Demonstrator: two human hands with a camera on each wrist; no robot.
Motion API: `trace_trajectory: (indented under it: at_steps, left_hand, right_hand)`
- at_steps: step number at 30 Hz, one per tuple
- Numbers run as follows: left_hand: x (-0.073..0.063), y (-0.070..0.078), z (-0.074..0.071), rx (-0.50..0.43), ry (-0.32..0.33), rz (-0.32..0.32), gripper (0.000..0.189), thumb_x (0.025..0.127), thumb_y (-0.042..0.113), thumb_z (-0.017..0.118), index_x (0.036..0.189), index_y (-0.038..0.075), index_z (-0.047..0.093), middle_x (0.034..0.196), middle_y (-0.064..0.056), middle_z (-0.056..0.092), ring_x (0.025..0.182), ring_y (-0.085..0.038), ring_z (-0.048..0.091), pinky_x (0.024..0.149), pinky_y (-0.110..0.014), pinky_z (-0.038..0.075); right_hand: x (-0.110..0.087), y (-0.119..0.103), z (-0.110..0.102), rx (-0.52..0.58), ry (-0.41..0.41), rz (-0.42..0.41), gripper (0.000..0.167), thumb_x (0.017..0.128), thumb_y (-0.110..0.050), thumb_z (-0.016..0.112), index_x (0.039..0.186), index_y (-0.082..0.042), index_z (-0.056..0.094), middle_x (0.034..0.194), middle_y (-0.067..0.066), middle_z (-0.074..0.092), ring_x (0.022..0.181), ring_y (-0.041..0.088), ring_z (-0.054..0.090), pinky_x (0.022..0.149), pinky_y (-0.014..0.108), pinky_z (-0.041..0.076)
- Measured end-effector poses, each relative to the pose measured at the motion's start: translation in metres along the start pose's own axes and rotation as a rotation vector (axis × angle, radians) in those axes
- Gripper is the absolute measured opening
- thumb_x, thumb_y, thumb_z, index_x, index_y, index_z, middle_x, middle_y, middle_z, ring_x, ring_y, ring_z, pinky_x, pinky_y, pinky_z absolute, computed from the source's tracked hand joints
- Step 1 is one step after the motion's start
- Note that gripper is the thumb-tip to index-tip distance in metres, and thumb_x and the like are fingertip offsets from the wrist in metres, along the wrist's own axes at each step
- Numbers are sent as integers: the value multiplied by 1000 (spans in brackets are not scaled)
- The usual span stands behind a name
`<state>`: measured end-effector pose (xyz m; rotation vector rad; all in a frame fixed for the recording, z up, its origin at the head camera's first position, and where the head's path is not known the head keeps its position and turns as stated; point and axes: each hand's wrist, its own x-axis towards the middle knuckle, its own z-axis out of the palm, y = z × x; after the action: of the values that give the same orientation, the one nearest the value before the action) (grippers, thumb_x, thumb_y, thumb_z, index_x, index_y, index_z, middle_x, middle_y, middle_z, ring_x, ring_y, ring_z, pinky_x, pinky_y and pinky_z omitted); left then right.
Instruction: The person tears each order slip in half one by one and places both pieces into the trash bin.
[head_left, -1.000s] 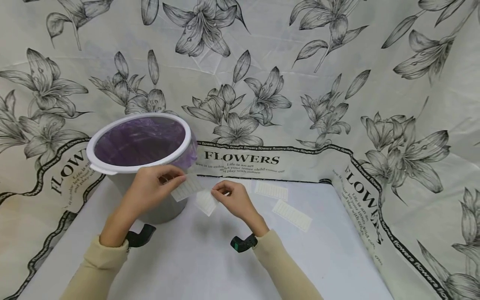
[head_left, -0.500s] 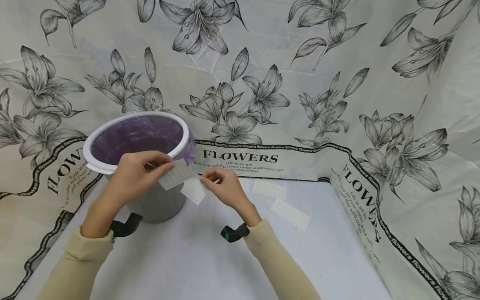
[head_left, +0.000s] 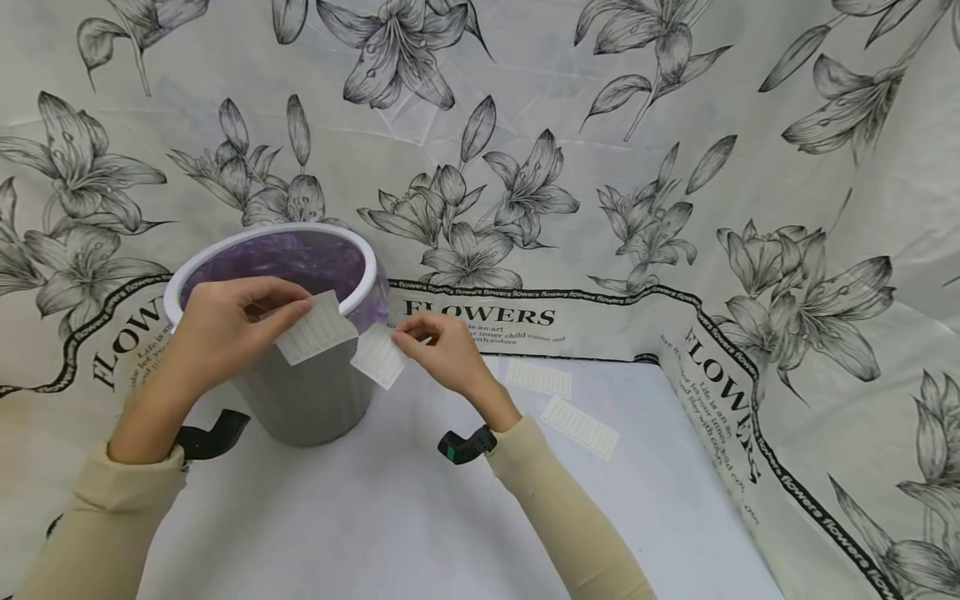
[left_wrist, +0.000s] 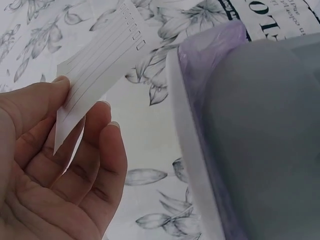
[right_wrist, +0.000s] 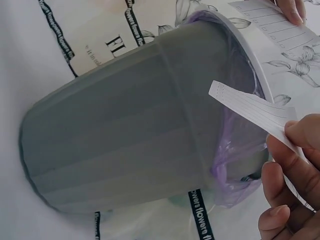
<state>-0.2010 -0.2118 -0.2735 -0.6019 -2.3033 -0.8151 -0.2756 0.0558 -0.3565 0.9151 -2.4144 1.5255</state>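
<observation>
Left hand (head_left: 236,329): grip pinched, thumb to fingers, on a lined left sheet (head_left: 318,331), tilted, before the grey bin (head_left: 303,408). Right hand (head_left: 444,354): grip likewise pinched on a lined right sheet (head_left: 377,358), raised beside it. Grey bin: white rim (head_left: 368,283), purple liner (head_left: 288,252), upright on a white counter (head_left: 390,525). Far loose sheet (head_left: 538,378), near loose sheet (head_left: 581,427): flat on counter, rightward.

We see left paper (head_left: 318,328), white, ruled, tilted, pinched in left hand (head_left: 228,332); right paper (head_left: 377,357), likewise ruled, tilted, pinched in right hand (head_left: 444,352).
</observation>
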Motion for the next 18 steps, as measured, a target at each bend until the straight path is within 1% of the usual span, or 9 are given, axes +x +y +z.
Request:
trace_trajectory:
  at_steps: [3,4,6,8,10,12,15,18]
  left_hand:
    - [1,0,-8,-2,14,-6,8,88,3,80,94,8,80,84,-5,78,70,12,58,65,-5,45]
    - [2,0,-11,-2,17,-7,9,87,2,80,94,8,80,84,-6,78,71,14,57,65,-5,45]
    - [1,-1,-15,0,15,-27,9,87,3,80,95,7,81,86,-8,78,72,17,57,67,-3,45]
    - [0,-3,-18,2,14,-51,9,88,3,80,96,7,81,87,-8,78,73,19,56,67,-2,45]
    - [-2,-5,-22,6,13,-78,9,89,5,80,97,8,81,89,-9,78,74,21,56,67,-2,45]
    - [-4,-8,-25,4,15,-106,9,89,6,80,98,8,81,90,-11,78,75,22,56,67,-1,44]
    - [-6,-12,-28,11,24,-130,10,88,7,81,98,9,81,90,-12,78,74,22,55,66,-1,44]
    - [-8,-16,-30,15,32,-145,10,88,7,81,97,8,82,90,-14,78,72,23,55,64,-1,43]
  right_hand:
    - [6,-5,-3,1,-6,-19,13,98,-18,71,103,-7,76,93,8,77,78,13,67,69,26,57]
    - [8,-6,-4,1,-7,-20,13,98,-18,71,103,-7,76,93,9,76,78,16,68,67,26,57]
    - [12,-8,-6,-3,-7,-26,14,98,-18,71,103,-6,76,92,10,76,78,21,69,66,25,57]
    - [15,-11,-8,-8,-6,-22,14,98,-19,71,103,-7,76,92,9,76,79,22,69,64,25,56]
    - [18,-12,-10,-20,-6,-22,14,98,-20,71,103,-8,76,93,8,76,80,20,69,64,24,54]
    - [21,-13,-12,-25,-4,-33,13,98,-19,71,103,-8,76,92,7,77,78,15,69,65,24,53]
    - [25,-15,-14,-23,-12,-42,12,98,-19,72,103,-9,76,92,5,77,76,12,67,64,23,51]
    - [29,-20,-14,-26,-29,-55,11,98,-18,72,103,-9,76,92,5,77,76,11,67,64,23,51]
